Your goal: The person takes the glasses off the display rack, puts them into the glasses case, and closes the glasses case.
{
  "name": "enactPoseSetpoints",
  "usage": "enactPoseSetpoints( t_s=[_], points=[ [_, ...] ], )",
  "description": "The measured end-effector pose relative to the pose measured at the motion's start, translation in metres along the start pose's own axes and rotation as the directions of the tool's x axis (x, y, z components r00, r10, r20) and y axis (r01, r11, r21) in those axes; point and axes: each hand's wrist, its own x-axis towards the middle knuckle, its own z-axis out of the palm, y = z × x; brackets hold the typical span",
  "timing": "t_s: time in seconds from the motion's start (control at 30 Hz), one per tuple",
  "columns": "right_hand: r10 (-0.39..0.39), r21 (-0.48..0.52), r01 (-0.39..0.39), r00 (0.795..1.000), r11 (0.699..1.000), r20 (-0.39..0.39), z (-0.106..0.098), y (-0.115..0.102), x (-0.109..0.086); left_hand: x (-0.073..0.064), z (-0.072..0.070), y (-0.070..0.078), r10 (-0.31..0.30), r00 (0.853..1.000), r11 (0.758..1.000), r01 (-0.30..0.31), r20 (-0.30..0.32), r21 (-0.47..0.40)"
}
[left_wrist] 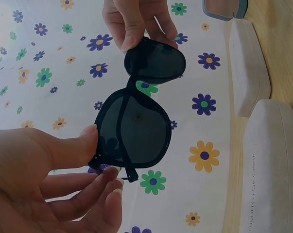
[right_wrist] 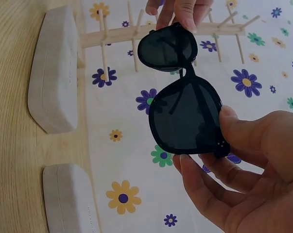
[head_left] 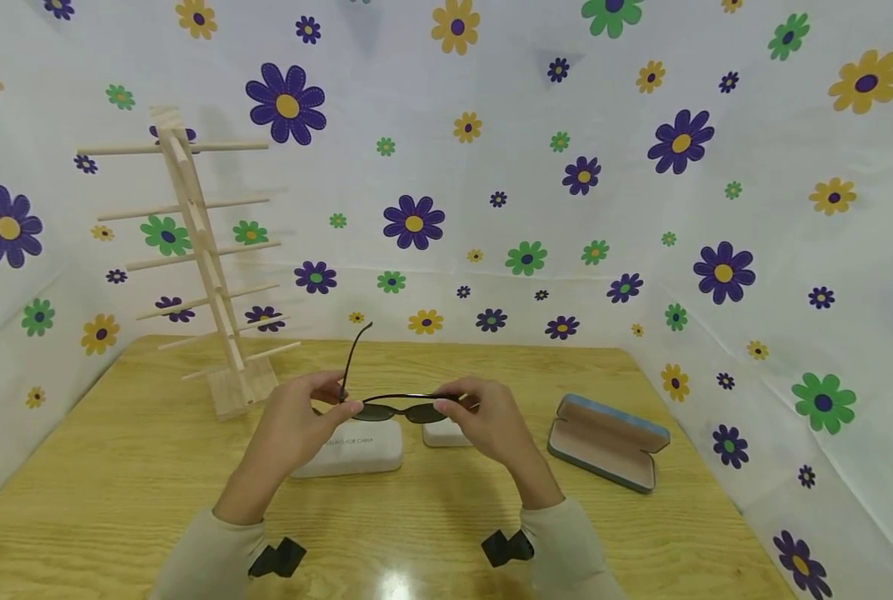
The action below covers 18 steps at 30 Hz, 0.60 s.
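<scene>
A pair of black sunglasses [head_left: 424, 413] with dark lenses is held up over the table between both hands. My left hand [head_left: 304, 417] pinches the frame's left outer corner between thumb and fingers. At the opposite corner, my right hand [head_left: 487, 417] holds the frame in the same way. One temple arm [head_left: 352, 354] stands out away from me on the left side; another dark bar runs across behind the lenses. Both lenses show in the left wrist view, where the sunglasses [left_wrist: 141, 131] are seen from close by. Fingertips behind the frame are partly hidden.
Below the hands lie a white glasses case [head_left: 356, 454] with lettering and a smaller-looking white case [head_left: 442, 434], partly covered by the right hand. An opened blue-grey case [head_left: 604, 458] lies at the right. A wooden peg rack [head_left: 205, 250] stands at the back left.
</scene>
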Motion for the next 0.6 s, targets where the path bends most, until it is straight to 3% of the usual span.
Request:
enactPoseSetpoints(
  t_s=[0.2, 0.6],
  points=[
    [-0.027, -0.016, 0.027, 1.000, 1.000, 0.003, 0.0000, 0.0002, -0.0008, 0.0004, 0.0019, -0.0008, 0.023, 1.000, 0.999, -0.023, 0.005, -0.038],
    [-0.007, -0.027, 0.007, 1.000, 1.000, 0.002, 0.0017, 0.0018, -0.0006, -0.0014, 0.0029, -0.0013, 0.048, 0.998, 0.998, -0.047, 0.026, -0.051]
  ],
)
